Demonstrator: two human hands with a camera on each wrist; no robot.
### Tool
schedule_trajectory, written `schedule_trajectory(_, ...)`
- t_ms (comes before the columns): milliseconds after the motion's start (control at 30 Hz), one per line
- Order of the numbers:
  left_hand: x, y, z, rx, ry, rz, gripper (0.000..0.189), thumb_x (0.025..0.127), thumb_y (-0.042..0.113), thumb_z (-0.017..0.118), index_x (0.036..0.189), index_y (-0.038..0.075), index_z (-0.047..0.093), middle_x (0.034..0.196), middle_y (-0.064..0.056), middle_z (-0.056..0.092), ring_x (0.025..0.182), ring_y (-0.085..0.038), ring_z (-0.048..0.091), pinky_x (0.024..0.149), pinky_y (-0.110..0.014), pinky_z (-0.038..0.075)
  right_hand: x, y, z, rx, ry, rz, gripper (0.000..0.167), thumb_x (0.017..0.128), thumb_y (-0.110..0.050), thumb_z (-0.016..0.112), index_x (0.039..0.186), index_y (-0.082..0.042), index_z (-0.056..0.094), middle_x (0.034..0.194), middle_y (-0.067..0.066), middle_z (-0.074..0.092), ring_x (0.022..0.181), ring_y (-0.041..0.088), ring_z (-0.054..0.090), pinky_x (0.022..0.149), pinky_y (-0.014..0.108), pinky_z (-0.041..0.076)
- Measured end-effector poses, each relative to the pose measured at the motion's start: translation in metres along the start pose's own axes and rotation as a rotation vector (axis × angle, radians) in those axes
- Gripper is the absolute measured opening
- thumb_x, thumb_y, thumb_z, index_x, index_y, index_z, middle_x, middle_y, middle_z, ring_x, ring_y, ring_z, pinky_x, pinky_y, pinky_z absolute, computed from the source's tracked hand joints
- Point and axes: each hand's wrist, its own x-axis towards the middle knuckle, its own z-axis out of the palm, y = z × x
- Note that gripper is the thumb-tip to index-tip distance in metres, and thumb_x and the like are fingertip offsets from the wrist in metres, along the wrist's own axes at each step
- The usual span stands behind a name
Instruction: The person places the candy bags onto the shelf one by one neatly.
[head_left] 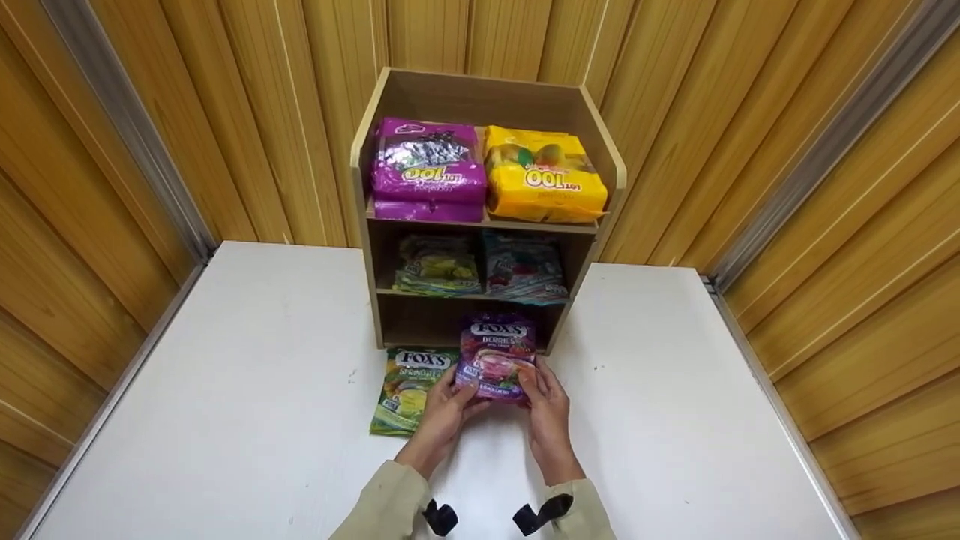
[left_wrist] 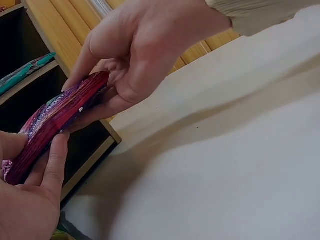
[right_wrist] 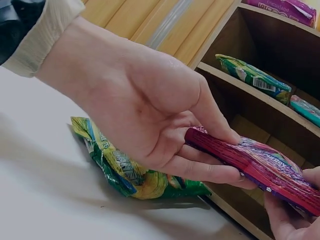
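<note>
A purple FOX'S Berries candy bag (head_left: 496, 346) is held by both hands in front of the shelf's bottom compartment. My left hand (head_left: 442, 416) pinches its lower left side, thumb on top and fingers underneath. At the lower right side my right hand (head_left: 550, 416) grips it the same way. The right wrist view shows the bag's red-purple edge (right_wrist: 250, 172) tilted between the two hands, above the table. A green FOX'S candy bag (head_left: 397, 397) lies on the white table beside my left hand, partly covered by it.
The wooden shelf (head_left: 365, 255) stands at the back of the table (head_left: 285, 390). Its top holds a purple pack (head_left: 427, 161) and a yellow pack (head_left: 546, 176). On the middle level lie a green bag (head_left: 436, 264) and a teal bag (head_left: 525, 266). Wood-patterned walls (head_left: 247, 97) enclose the table.
</note>
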Motion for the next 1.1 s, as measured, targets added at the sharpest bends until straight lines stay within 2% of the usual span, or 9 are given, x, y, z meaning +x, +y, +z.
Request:
schedule_trajectory(133,0.005,-0.002,0.000,0.005,0.019,0.002,0.056,0.099,0.007,0.049,0.150,0.002,0.026,0.139,-0.027,0.049,0.100,-0.019,0.067,0.092,-0.038,0.056,0.000,0.003,-0.003,0.014,-0.021,0.027,0.055,0.101,-0.023,0.051,0.149,-0.003,0.033,0.148,0.021,0.041,0.116,0.015,0.058,0.086,0.020,0.053)
schedule_trajectory(233,0.009,-0.002,0.001,0.009,0.029,0.016,0.056,0.099,0.005,0.048,0.150,0.000,0.026,0.138,-0.029,0.048,0.100,-0.020,0.067,0.093,-0.038,0.056,-0.001,0.005,-0.005,0.039,-0.041,0.045,0.052,0.103,-0.023,0.047,0.147,0.000,0.035,0.141,0.023,0.044,0.102,0.011,0.063,0.089,0.025,0.055)
schedule_trajectory(400,0.013,-0.002,0.003,0.036,0.052,0.036,0.052,0.099,0.002,0.047,0.148,-0.002,0.030,0.136,-0.032,0.049,0.101,-0.021,0.066,0.091,-0.038,0.057,-0.004,0.007,-0.009,0.092,-0.094,0.088,0.049,0.105,-0.020,0.041,0.148,0.002,0.032,0.136,0.021,0.048,0.102,0.015,0.066,0.095,0.033,0.054)
schedule_trajectory(600,0.020,-0.003,0.005,0.062,0.083,0.007,0.051,0.099,0.004,0.048,0.147,-0.003,0.032,0.133,-0.031,0.051,0.093,-0.017,0.067,0.086,-0.035,0.058,-0.007,0.008,-0.015,0.098,-0.116,0.100,0.052,0.104,-0.020,0.041,0.150,0.001,0.027,0.117,0.011,0.066,0.098,0.017,0.070,0.092,0.035,0.056)
schedule_trajectory(767,0.023,-0.002,0.005,0.079,0.085,-0.010,0.051,0.099,0.007,0.049,0.146,-0.006,0.032,0.128,-0.031,0.055,0.086,-0.015,0.068,0.081,-0.032,0.059,-0.007,0.011,-0.015,0.070,-0.099,0.076,0.051,0.104,-0.017,0.042,0.151,-0.002,0.026,0.119,0.013,0.065,0.096,0.017,0.070,0.088,0.034,0.057)
schedule_trajectory(933,0.017,0.003,0.004,0.081,0.071,-0.031,0.054,0.101,0.013,0.046,0.147,-0.007,0.027,0.126,-0.030,0.058,0.086,-0.016,0.070,0.084,-0.033,0.059,-0.002,0.013,-0.012,0.083,-0.035,0.064,0.045,0.103,-0.011,0.043,0.147,-0.003,0.038,0.121,0.014,0.061,0.092,0.013,0.069,0.086,0.030,0.058)
schedule_trajectory(1100,-0.002,0.007,0.004,0.116,0.076,-0.019,0.058,0.103,0.016,0.044,0.150,-0.005,0.019,0.134,-0.031,0.052,0.100,-0.026,0.069,0.091,-0.038,0.057,0.002,0.012,-0.009,0.098,0.024,0.052,0.041,0.102,-0.007,0.044,0.143,-0.001,0.045,0.115,0.011,0.063,0.088,0.012,0.069,0.085,0.029,0.058)
